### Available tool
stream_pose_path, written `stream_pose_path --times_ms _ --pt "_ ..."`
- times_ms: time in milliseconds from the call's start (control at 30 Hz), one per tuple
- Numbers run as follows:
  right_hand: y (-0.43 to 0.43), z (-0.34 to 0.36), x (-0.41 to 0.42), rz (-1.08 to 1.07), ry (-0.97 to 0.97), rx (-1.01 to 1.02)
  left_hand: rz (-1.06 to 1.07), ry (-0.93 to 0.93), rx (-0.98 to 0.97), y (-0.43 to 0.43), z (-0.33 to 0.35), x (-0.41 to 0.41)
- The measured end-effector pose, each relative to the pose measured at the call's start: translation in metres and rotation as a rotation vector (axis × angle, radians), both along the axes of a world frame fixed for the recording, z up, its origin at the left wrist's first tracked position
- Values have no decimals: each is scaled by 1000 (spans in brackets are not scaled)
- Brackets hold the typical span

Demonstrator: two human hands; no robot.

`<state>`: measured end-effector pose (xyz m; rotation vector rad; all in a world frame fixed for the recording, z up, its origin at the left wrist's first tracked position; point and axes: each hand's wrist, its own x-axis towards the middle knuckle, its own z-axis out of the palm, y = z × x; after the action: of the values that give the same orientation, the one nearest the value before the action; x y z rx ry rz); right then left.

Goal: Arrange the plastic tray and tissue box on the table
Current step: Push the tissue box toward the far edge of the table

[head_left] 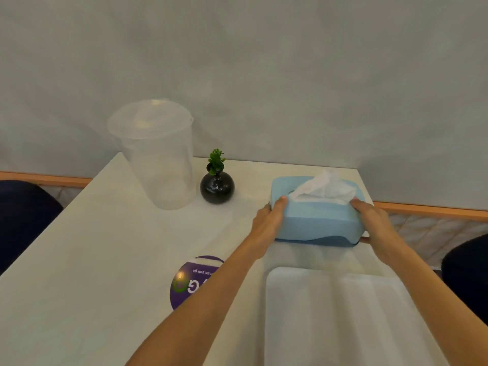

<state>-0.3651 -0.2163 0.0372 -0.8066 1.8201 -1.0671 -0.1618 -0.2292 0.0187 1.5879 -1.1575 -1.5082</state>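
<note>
A light blue tissue box with a white tissue sticking out of its top sits at the far right of the white table. My left hand grips its left end, thumb on the top. My right hand grips its right end. A white plastic tray with long compartments lies flat just in front of the box, near me, under my right forearm.
A tall clear plastic container with a lid stands at the back left. A small black vase with a green plant sits beside it. A round purple sticker marks the table. Dark chairs flank both sides; a wall is close behind.
</note>
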Motion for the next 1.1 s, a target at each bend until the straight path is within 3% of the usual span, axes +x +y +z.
stream_pose_path --times_ms 567,1100 --pt "-80 -19 -69 195 46 -46 174 -99 -75 -73 -15 -68" --pt "-105 -17 -69 210 36 -29 162 -127 -59 -103 -10 -69"
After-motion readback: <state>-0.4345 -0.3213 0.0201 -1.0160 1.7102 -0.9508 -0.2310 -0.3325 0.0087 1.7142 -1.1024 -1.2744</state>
